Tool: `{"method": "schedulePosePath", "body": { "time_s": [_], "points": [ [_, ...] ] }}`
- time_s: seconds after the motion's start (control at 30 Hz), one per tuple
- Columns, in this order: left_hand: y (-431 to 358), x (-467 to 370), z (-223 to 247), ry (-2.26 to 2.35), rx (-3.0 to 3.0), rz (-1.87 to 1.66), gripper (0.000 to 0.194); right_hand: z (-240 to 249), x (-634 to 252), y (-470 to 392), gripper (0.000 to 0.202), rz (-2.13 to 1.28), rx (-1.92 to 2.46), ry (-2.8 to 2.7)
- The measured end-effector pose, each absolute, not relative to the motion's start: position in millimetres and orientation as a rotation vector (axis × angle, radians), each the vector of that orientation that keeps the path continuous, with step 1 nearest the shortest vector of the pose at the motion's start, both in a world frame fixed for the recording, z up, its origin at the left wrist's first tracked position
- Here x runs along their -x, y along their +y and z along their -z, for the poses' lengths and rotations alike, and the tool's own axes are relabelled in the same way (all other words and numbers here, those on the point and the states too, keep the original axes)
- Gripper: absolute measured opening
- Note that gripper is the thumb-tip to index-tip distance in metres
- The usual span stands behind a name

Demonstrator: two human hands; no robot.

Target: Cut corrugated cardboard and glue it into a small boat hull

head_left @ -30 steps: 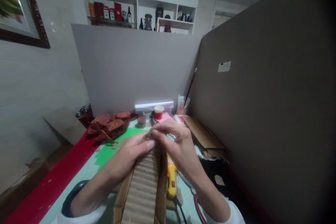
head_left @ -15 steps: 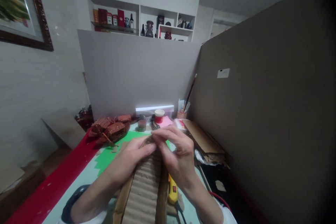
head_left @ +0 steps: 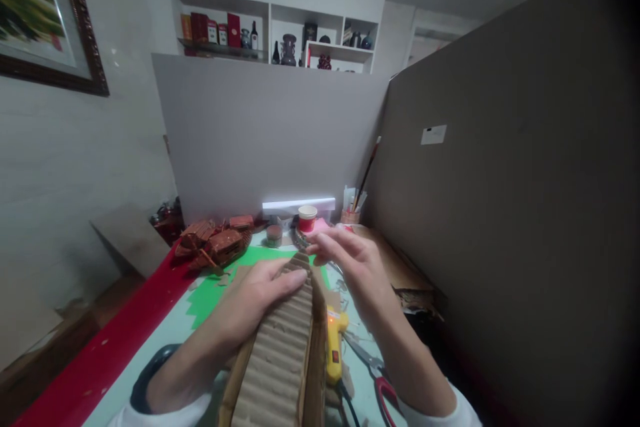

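A long corrugated cardboard piece [head_left: 277,353] with raised side walls and a pointed far end reaches away from me. My left hand [head_left: 265,290] grips it near that tip, thumb on the ridged upper face and fingers hidden on the far side. Just right of the tip, my right hand [head_left: 347,260] is held in the air with its fingers extended and slightly bent, apart from the cardboard. Beneath it on the table lie a yellow hot glue gun [head_left: 335,347] with an orange light and scissors [head_left: 373,367] with red handles.
Reddish-brown model boats [head_left: 220,247] sit at the left on a green sheet [head_left: 203,300]. Behind are a red-and-white paper cup [head_left: 307,219], a small jar [head_left: 273,235] and a brush holder [head_left: 351,216]. Stacked cardboard [head_left: 395,267] lies right, beside a grey partition [head_left: 500,200].
My right hand has let go of the cardboard's tip and lifted to the right, its fingers opening. The scissors and more of the glue gun now show. My left hand keeps its grip.
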State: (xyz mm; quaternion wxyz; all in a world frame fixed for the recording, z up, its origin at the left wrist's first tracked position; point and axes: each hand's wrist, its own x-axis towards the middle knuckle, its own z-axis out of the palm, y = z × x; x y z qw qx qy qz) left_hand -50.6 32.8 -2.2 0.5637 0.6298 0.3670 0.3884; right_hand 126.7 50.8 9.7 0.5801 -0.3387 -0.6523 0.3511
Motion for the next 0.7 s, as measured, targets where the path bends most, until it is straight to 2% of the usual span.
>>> {"method": "schedulePosePath", "body": {
  "time_s": [0.27, 0.6, 0.7],
  "points": [
    [40, 54, -2, 0.856, -1.425, -0.93, 0.039, -1, -167, 40, 0.024, -0.635, 1.03, -1.59],
    [40, 64, -13, 0.89, -1.241, -0.945, 0.03, 93, -238, -47, 0.02, -0.323, 1.6, -2.025],
    [39, 64, -14, 0.86, -1.23, -0.931, 0.027, 121, -237, -55, 0.028, -0.137, 1.649, -2.091]
  ]
}}
